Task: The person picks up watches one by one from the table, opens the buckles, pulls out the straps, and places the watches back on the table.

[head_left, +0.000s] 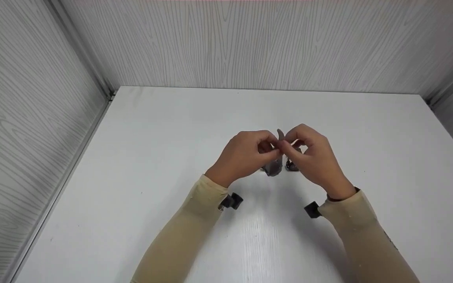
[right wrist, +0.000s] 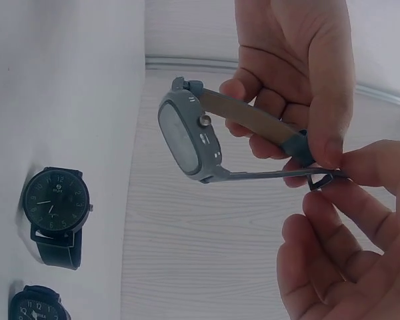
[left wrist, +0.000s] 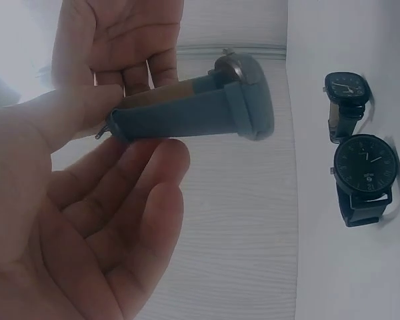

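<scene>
A grey-cased wristwatch (right wrist: pixel 190 140) is held up over the table between both hands, its case away from the fingers. My left hand (head_left: pixel 248 151) pinches the strap by the buckle (right wrist: pixel 313 180) between thumb and fingers. With thumb and index finger, my right hand (head_left: pixel 311 153) pinches the end of the other strap half, right at the buckle. The strap tip (head_left: pixel 280 134) sticks up between the hands in the head view. The strap's tan lining (right wrist: pixel 247 115) faces inward, and the two halves form a loop. The remaining fingers of both hands curl loosely below.
Two dark watches lie on the white table (head_left: pixel 171 125) beneath the hands: a round one (left wrist: pixel 365 163) and a squarish one (left wrist: pixel 347 87). Wood-grain panels (head_left: pixel 226 43) stand at the back and sides. A small black camera (head_left: pixel 232 200) sits at the left wrist.
</scene>
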